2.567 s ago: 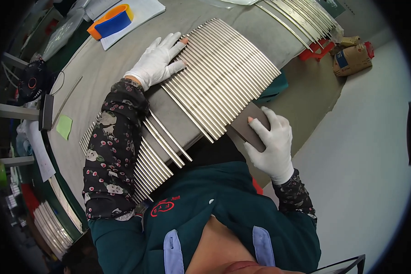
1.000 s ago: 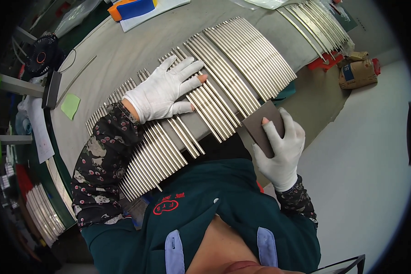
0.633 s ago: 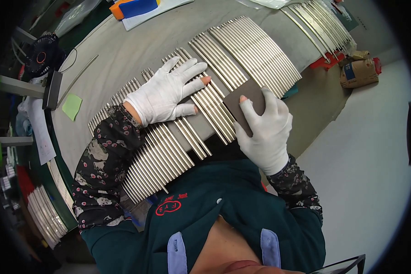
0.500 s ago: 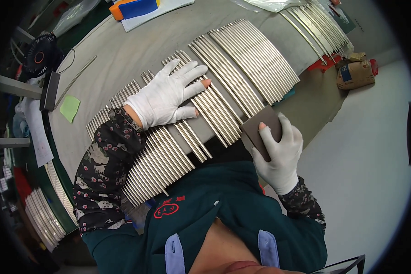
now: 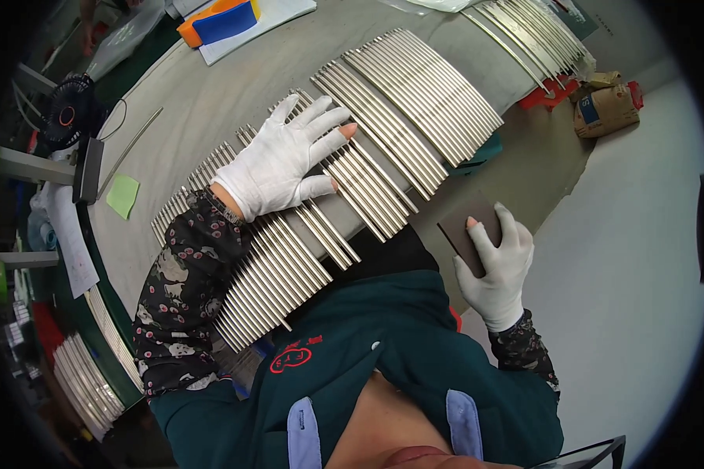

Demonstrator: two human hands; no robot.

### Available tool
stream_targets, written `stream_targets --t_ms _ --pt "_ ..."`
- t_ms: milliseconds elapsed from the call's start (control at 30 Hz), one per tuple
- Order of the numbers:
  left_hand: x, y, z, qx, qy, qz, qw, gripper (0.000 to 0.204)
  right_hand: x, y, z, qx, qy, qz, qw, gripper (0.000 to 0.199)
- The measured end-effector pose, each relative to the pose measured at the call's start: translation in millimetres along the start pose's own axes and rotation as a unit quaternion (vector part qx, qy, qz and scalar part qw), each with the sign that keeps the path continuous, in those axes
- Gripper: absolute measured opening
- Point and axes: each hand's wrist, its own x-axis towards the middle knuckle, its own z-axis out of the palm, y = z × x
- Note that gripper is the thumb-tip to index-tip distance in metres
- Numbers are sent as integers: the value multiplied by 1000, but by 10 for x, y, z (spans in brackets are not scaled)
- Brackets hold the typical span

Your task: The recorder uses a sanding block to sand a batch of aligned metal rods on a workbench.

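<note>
My left hand lies flat, fingers spread, on the metal rods; my right hand pinches a brown sanding pad just off their near ends.

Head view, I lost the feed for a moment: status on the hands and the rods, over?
Left hand flat on the metal rods. Right hand holds a brown pad off the table edge, clear of the rods. Nothing between them.

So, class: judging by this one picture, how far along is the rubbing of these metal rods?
Done: cannot tell; no rod looks different from the rest. In hand: the left hand lies flat on the metal rods, while the right hand holds a brown pad off the table edge. Left: unclear; the row runs on both sides.
</note>
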Motion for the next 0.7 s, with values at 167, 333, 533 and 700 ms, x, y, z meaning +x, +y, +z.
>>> stream_targets --t_ms 167,333,533,700 --pt "71 92 94 3 81 9 997 75 117 -39 27 25 25 -6 999 58" --pt "-30 75 100 -25 27 -3 999 78 156 -72 33 40 29 -21 999 61" --pt "-87 101 93 -14 12 -9 1000 80 216 -171 62 61 24 -33 997 60" --pt "-72 123 47 -22 7 -15 1000 81 542 -396 206 38 16 -43 998 54"
